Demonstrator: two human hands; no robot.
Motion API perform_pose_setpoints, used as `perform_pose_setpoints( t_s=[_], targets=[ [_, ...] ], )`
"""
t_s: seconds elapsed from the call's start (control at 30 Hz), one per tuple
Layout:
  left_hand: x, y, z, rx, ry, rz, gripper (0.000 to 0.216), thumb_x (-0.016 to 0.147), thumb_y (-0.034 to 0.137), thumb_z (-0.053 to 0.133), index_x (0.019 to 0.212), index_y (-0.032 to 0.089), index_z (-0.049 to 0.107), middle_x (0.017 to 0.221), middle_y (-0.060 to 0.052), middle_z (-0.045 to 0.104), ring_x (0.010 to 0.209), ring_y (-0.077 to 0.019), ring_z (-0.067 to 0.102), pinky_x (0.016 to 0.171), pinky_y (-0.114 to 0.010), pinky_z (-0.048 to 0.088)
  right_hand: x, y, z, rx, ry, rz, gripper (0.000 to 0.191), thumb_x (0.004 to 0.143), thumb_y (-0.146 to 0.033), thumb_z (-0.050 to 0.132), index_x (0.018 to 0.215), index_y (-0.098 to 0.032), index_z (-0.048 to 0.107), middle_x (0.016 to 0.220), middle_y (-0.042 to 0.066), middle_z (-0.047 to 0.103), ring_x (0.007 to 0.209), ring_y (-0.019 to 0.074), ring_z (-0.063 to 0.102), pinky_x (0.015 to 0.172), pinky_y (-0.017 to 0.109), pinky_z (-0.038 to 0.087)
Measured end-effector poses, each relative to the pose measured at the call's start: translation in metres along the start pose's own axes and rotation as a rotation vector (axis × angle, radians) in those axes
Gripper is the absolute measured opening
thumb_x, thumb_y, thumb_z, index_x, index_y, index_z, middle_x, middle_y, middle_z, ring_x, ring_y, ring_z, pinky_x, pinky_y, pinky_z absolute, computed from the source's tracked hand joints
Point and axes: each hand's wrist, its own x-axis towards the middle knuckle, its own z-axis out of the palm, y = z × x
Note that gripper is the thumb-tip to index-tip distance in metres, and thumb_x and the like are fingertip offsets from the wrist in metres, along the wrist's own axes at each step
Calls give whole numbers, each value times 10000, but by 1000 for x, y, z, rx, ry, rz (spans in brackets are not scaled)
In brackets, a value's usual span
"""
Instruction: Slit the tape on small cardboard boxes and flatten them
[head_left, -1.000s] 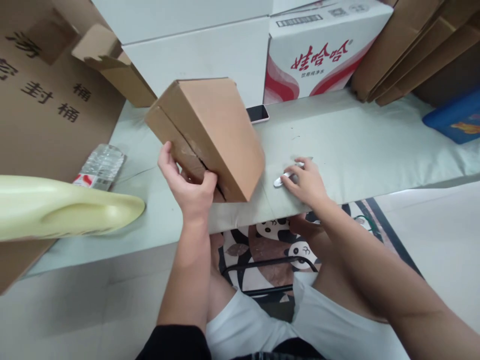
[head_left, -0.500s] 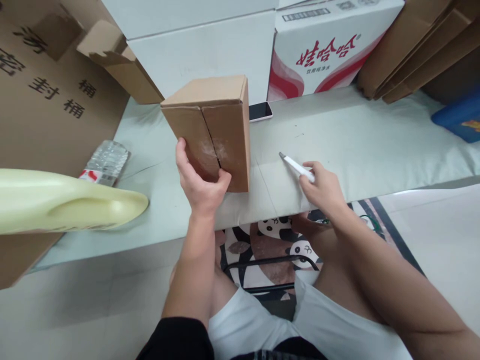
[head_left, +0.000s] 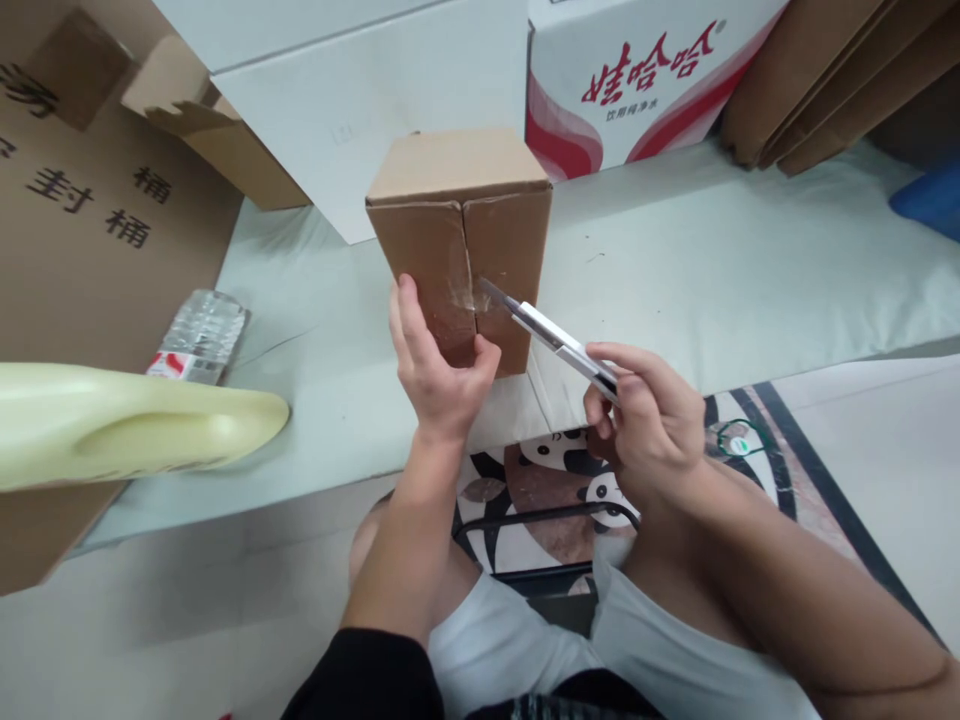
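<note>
Pale-green table point(head_left: 697, 270): broad open surface to the right of the brown carton point(head_left: 457, 235), stretching toward a blue object point(head_left: 930, 205) at the view's edge.
Far side: white box point(head_left: 375, 120) just behind the carton, white-and-red box point(head_left: 645, 90) beside it; little room shows there.
Left side: pale yellow-green bottle point(head_left: 142, 425) and clear bottle point(head_left: 202, 335), well apart from the carton.
Front edge: near the carton's lower end; left wrist and right hand point(head_left: 652, 410) cross it.
Carton face: taped centre seam toward the person.
Left hand point(head_left: 442, 385): spread against that face, fingers left of the seam, thumb by its lower part; whether it clasps or only steadies, cannot tell.
Right-hand grip: closed around the utility knife point(head_left: 559, 340).
Blade tip: just right of the seam; contact cannot be told.
</note>
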Motion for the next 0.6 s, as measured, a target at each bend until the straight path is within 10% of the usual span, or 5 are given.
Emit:
perform_pose_setpoints(
  t_s=[0.6],
  targets=[
    [-7,-4,7,-4,-1,106,903,848,382,657,1595,240,170,1652,-155,341,1571,-350,295,1298,-525,229,4,6,-3,-214,-79,-67,314,1034,-173,460,1252,-256,670,637,-73,609,447,43,499,455,168,437]
  ],
)
